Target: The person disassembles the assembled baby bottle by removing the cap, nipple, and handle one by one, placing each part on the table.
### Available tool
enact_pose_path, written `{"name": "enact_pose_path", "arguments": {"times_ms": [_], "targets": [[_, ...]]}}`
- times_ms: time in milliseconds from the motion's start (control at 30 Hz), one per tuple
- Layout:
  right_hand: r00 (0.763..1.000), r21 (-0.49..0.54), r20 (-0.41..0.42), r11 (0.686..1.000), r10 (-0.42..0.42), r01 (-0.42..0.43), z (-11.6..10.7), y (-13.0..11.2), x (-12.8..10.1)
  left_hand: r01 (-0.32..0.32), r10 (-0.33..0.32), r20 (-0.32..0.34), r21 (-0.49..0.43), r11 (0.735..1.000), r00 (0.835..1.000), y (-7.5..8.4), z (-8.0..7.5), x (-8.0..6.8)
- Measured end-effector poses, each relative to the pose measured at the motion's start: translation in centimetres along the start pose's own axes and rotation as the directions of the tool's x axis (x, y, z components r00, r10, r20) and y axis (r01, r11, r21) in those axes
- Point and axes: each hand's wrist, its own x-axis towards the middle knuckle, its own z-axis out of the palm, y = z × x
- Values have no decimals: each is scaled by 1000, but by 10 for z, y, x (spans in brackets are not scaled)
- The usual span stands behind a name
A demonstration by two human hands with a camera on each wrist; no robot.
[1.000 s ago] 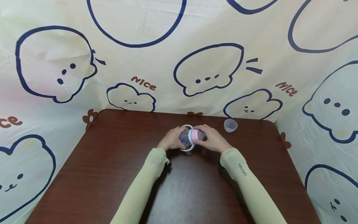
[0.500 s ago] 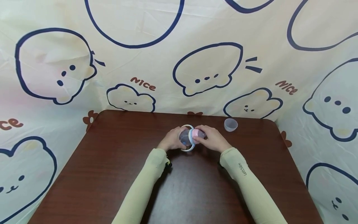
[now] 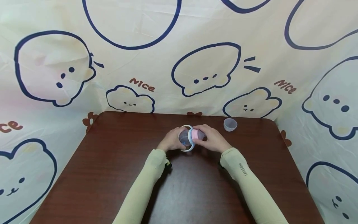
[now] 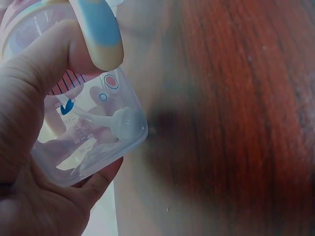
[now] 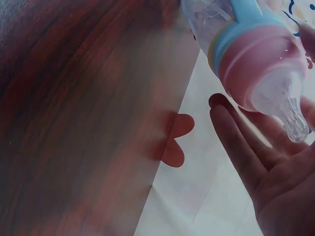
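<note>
A baby bottle (image 3: 184,137) lies on its side between my two hands, over the far middle of the table. Its body is clear, with a straw and white weight inside (image 4: 125,124). Around the neck sit a pink screw collar (image 5: 263,61) and a blue and cream handle ring (image 3: 191,137); a clear nipple (image 5: 283,96) points right. My left hand (image 3: 172,139) grips the body, thumb by one handle. With thumb and fingers, my right hand (image 3: 211,137) holds the pink collar from the nipple end; some of its fingers (image 5: 236,135) stretch out past the collar.
A small clear cup-shaped cap (image 3: 230,124) stands near the far right edge of the brown wooden table (image 3: 179,193). Behind and beside the table hangs a cream cloth (image 3: 156,65) printed with cartoon outlines.
The right thumb shifts on the pink collar, higher half a second ago and lower again now. The left hand and bottle body stay in place, as does the cap.
</note>
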Motion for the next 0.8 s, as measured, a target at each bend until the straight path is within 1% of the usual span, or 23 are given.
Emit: {"name": "enact_pose_path", "arguments": {"times_ms": [133,200,333,500,567,800], "targets": [[999,5,7,999,47,-47,3,1,2,-4,4,0,4,1000,1000,0,-1,-1],[998,2,18,998,55,-55,3,1,2,-4,4,6,6,1000,1000,0,-1,-1],[999,7,22,1000,28,-28,1,1,2,-1,1,17,1,1000,1000,0,-2,-1],[1000,16,14,1000,-22,22,0,2,1,-19,19,-2,9,1000,1000,-1,-1,1],[999,18,15,999,-33,33,0,3,1,-15,15,-3,7,1000,1000,-2,0,1],[999,32,26,999,-37,36,0,4,0,2,-2,3,-7,1000,1000,-1,1,1]]}}
